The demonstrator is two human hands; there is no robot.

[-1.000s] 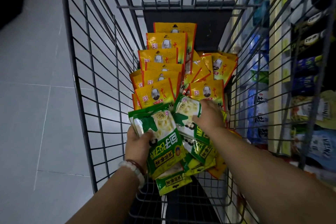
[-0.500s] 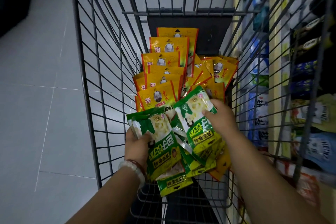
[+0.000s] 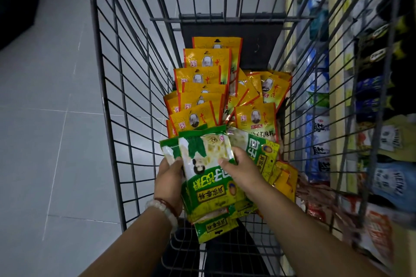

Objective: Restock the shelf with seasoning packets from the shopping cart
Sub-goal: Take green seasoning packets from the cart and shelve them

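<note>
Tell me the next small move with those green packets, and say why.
Probably lift the stack of green packets out of the cart and turn right toward the shelf. The left hand grips the stack from below, the right hand presses the newest packet onto its top, so the bundle looks gathered. More green ones lie beside it.

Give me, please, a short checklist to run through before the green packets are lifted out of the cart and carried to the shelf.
1. Left hand holds the green packet stack from beneath: ok.
2. Right hand presses the top packet, thumb on its face: ok.
3. Stack squared up: not ok, lower packets fan out below.
4. Path upward free of the cart wires: ok.
5. Free space on the shelf at right: cannot tell, blurred.
6. Yellow packets left behind: ok.
</note>
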